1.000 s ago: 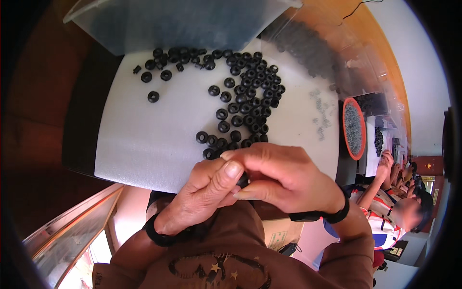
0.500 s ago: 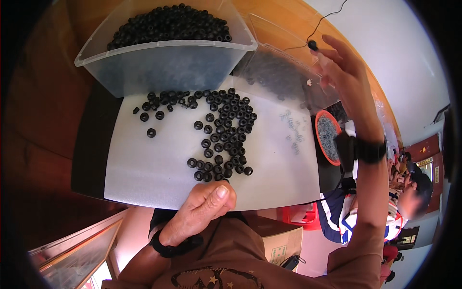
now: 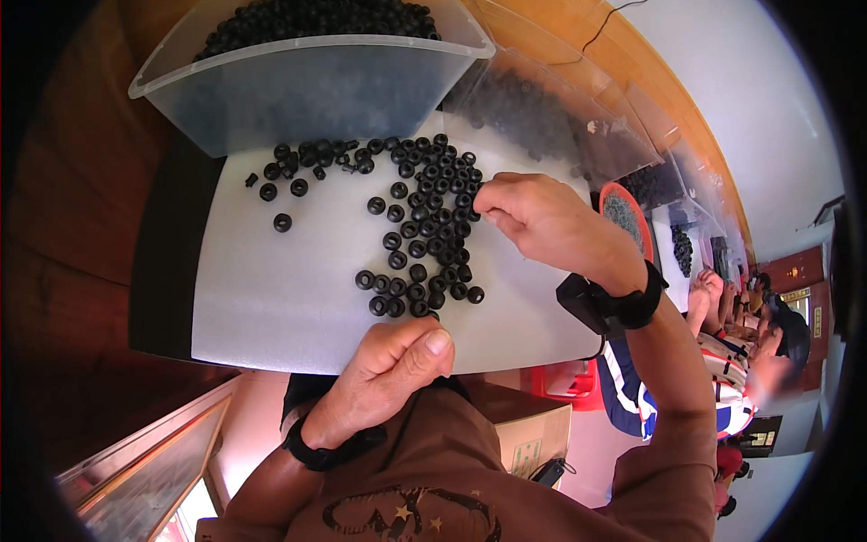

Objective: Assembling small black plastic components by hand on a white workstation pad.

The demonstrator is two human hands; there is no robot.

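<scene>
Many small black ring-shaped parts (image 3: 417, 229), round with a hole through each, lie in a loose band on the white sheet (image 3: 271, 298). My left hand (image 3: 397, 366) is closed in a fist at the near edge of the sheet, below the band. A black part peeks out at its top edge; whether the fingers hold it is hidden. My right hand (image 3: 542, 221) has its fingers pinched together at the right side of the band, touching or just over the outermost parts. What it holds, if anything, does not show.
A large translucent bin (image 3: 298, 99) heaped with black parts stands at the back. Right of it are a clear box (image 3: 533, 117) of dark pieces and an orange-rimmed bowl (image 3: 643, 226) of small grey pieces. Another person (image 3: 722, 361) works at the right. A cardboard box (image 3: 533, 434) stands below.
My right hand has come down and left from over the clear box, where it held a black part, to the band. That part no longer shows. My left hand stays closed, and the view has shifted slightly.
</scene>
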